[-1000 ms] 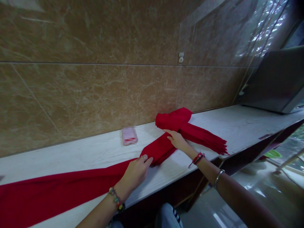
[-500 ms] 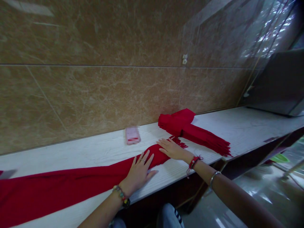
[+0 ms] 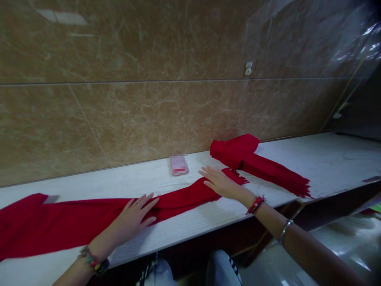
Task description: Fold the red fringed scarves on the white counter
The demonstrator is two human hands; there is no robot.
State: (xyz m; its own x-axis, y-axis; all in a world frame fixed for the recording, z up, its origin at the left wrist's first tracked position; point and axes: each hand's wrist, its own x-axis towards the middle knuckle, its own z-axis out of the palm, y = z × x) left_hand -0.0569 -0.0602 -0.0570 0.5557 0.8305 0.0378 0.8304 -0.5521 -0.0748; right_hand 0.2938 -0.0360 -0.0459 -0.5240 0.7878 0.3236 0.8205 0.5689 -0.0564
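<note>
A long red scarf (image 3: 80,216) with a fringed right end lies lengthwise along the white table (image 3: 133,180). My left hand (image 3: 131,218), a beaded bracelet at its wrist, rests open with fingers spread on the middle of the scarf. Near the fringe, my right hand (image 3: 220,182) is open too, its palm over the scarf and its fingertips past the far edge. Whether the right palm presses on the cloth I cannot tell. Behind the fringe is a second red scarf (image 3: 268,171), folded and tied, its fringe pointing right.
A small pink case (image 3: 178,165), partly blurred, lies by the marbled tile wall (image 3: 149,119). A dark box-shaped object (image 3: 360,115) stands at the far right. My knees (image 3: 222,268) are under the table's front edge.
My left hand has slid left along the scarf, away from my right hand. The right hand stays near the fringe. The scarf's left end now shows a raised fold. The view has shifted left.
</note>
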